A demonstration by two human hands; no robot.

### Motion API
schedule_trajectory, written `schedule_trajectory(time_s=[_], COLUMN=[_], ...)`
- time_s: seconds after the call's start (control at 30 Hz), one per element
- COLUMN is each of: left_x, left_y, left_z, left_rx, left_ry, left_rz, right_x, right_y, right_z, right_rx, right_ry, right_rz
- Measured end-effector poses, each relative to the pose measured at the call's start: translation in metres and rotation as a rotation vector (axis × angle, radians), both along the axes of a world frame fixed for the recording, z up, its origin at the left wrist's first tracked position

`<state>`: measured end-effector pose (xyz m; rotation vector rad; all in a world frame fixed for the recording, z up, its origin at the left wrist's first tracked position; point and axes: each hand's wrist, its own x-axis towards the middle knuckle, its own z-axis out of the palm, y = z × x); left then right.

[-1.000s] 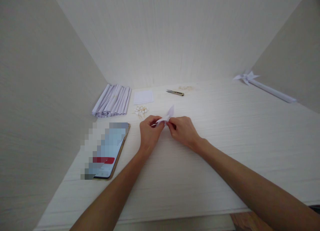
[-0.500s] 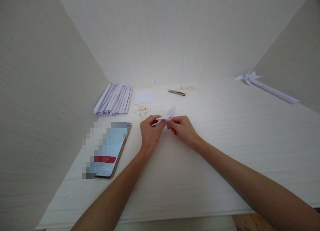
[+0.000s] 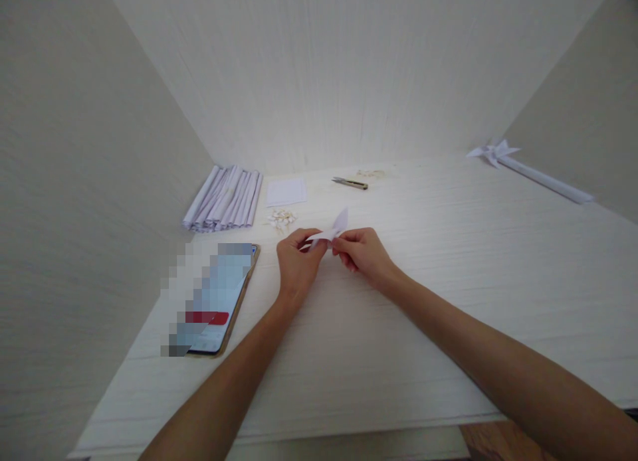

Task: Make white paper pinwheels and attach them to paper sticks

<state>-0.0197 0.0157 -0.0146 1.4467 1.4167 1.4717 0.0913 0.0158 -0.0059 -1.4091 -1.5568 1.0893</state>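
Over the middle of the table, both hands grip a small folded white paper pinwheel (image 3: 340,222) with pointed blades. My left hand (image 3: 300,262) is closed around its left side, fingers behind and thumb in front. From the right, my right hand (image 3: 365,254) pinches the paper close to its centre. The fingertips cover part of the pinwheel, so its middle is partly hidden. Just beyond my left hand lies a small heap of white bits with yellowish ends (image 3: 282,218).
Rolled paper sticks (image 3: 224,198) are piled at the back left, beside a stack of white paper squares (image 3: 286,192). Thread snips (image 3: 350,183) lie near the back wall. A phone (image 3: 219,301) rests at left. A finished-looking paper pinwheel on a stick (image 3: 543,179) lies at far right.
Both hands keep their hold on the paper pinwheel, whose blades have tilted slightly. The whole view has shifted a little.
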Motion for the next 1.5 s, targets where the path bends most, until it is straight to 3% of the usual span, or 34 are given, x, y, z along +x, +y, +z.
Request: schedule_trajectory(time_s=[0.03, 0.1, 0.23, 0.3, 0.37, 0.5, 0.57, 0.77, 0.83, 1.0, 1.07, 1.27, 1.5], left_x=[0.000, 0.000, -0.001, -0.001, -0.002, -0.001, -0.001, -0.002, -0.002, -0.002, -0.001, 0.000, -0.002], left_y=[0.000, 0.000, 0.000, 0.000, 0.000, 0.000, 0.000, -0.002, -0.002, -0.001, 0.000, 0.000, 0.001], left_z=[0.000, 0.000, 0.002, 0.002, 0.001, -0.001, -0.001, 0.003, 0.002, 0.001, 0.001, 0.002, 0.002], left_rx=[0.002, 0.003, 0.006, 0.010, 0.011, 0.025, 0.024, 0.040, 0.050, 0.050, 0.036, 0.042, 0.036], left_ry=[0.001, -0.005, -0.002, 0.003, -0.008, -0.032, -0.031, -0.003, -0.013, -0.027, -0.033, -0.046, -0.062], left_rz=[0.000, -0.007, -0.003, 0.003, -0.002, -0.018, -0.021, 0.000, -0.006, -0.039, -0.044, -0.001, 0.041], right_x=[0.000, 0.000, 0.004, 0.004, 0.003, 0.000, 0.001, 0.004, 0.004, 0.005, 0.005, 0.002, -0.001], right_y=[0.000, 0.000, -0.004, -0.005, -0.004, -0.001, 0.000, -0.006, -0.006, 0.000, 0.001, 0.000, 0.000], right_z=[0.000, 0.000, 0.003, 0.004, 0.004, 0.004, 0.004, 0.006, 0.007, 0.010, 0.009, -0.001, -0.004], right_rx=[-0.058, -0.009, 0.407, 0.489, 0.425, 0.045, -0.009, 0.491, 0.413, -0.228, -0.340, -0.262, -0.211], right_ry=[0.053, -0.008, -0.472, -0.575, -0.498, -0.069, -0.005, -0.489, -0.408, 0.276, 0.445, 0.538, 0.492], right_rz=[0.005, -0.007, -0.017, -0.012, -0.021, 0.005, 0.012, -0.011, -0.002, 0.095, 0.098, 0.106, 0.143])
